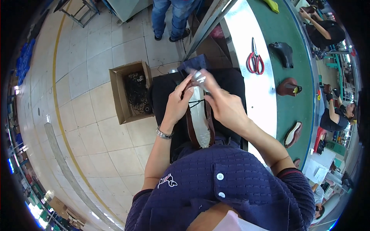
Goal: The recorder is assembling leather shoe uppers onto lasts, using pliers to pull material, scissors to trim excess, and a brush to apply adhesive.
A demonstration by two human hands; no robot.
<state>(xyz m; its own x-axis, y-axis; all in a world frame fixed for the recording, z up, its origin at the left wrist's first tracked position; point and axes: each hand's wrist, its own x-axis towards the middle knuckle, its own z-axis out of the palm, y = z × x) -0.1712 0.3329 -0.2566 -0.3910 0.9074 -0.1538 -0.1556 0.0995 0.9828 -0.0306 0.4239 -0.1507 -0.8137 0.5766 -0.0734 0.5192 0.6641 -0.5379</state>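
A brown leather shoe upper [200,120] lies bottom side up across my lap, its pale underside showing and its edge folded around it. My left hand [178,101] grips its far end from the left, thumb over the edge. My right hand [225,106] is closed at the far right of the same end, fingertips smeared by motion. A shiny, metallic-looking thing [199,76] shows at its fingers, too blurred to name. A thin black cord [196,102] crosses the underside between my hands.
Red-handled scissors [255,61] lie on the white ledge [260,98] at my right. Beyond it, a green conveyor belt [297,113] carries several shoe pieces, including a brown one [288,87]. A cardboard box [117,94] with dark scraps stands on the left floor. Another person's legs [169,17] are ahead.
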